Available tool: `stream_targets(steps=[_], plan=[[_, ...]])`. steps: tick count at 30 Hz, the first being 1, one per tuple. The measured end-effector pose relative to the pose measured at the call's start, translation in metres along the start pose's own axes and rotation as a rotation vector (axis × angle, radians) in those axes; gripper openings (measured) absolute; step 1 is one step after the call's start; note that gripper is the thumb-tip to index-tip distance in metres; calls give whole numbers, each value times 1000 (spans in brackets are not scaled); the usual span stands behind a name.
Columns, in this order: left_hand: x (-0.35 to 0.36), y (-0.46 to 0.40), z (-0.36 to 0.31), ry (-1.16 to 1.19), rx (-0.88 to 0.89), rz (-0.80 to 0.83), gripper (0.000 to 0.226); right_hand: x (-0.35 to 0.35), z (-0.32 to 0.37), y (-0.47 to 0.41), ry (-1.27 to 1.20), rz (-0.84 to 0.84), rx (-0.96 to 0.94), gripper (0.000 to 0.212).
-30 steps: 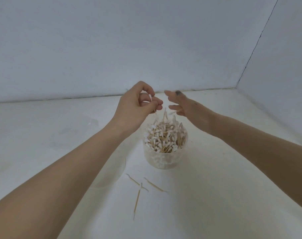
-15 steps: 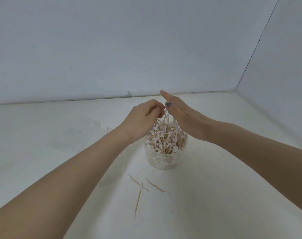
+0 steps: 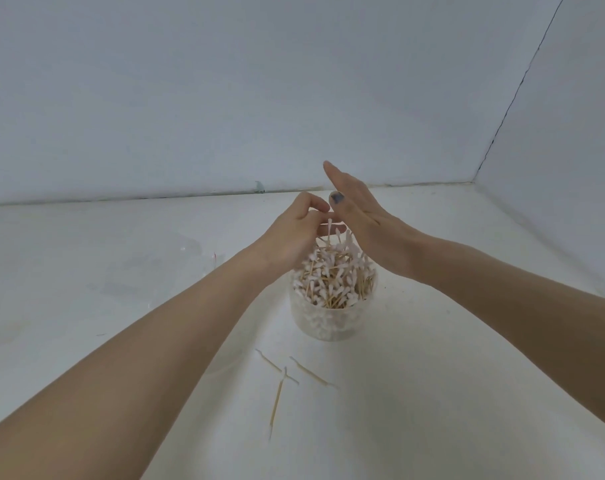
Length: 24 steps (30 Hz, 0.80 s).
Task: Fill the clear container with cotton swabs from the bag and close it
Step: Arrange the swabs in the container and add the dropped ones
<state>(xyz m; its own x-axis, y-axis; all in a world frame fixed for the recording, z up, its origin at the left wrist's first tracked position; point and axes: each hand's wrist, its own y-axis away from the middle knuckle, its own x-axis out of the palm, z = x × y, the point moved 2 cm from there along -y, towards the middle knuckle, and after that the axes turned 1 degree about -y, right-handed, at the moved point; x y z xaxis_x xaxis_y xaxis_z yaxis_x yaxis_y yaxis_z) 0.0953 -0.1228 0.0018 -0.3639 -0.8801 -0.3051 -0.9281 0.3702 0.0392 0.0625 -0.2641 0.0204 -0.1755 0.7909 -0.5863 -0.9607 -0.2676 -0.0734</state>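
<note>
The clear container [image 3: 332, 315] stands on the white table [image 3: 432, 393], heaped with cotton swabs [image 3: 334, 278] that poke above its rim. My left hand [image 3: 294, 233] hovers over it, fingers curled and pinching a swab. My right hand [image 3: 367, 220] is beside it, fingers straight and together. Three loose swabs [image 3: 287, 375] lie in front.

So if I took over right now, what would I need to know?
Left hand: fingers curled, pinching a swab above the tub.
Right hand: open and flat beside the heap of swabs.
Tub: upright on the table, piled over the rim.
Three loose swabs lie in front of it.
Bag: lying far left.
Done: tub filled.
Left: tidy the heap, add the strays, close it. No lid seen clearly.
</note>
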Motion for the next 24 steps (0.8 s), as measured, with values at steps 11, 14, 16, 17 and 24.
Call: stream_targets(steps=[11,14,16,17,24], plan=[[-2,-9,-4,169,-79,78,30,-2,4,0,134,-12,-105,52],[-5,-8,0,147,-75,53,30,-1,7,2,162,-21,-110,52],[-5,-8,3,163,-75,21,24,0,7,5,164,-39,-114,53],[-5,-7,4,181,-83,11,18,1,6,4,134,-60,-117,52],[-3,-6,8,145,-57,-70,27,-5,-5,17,-56,-250,-66,38]])
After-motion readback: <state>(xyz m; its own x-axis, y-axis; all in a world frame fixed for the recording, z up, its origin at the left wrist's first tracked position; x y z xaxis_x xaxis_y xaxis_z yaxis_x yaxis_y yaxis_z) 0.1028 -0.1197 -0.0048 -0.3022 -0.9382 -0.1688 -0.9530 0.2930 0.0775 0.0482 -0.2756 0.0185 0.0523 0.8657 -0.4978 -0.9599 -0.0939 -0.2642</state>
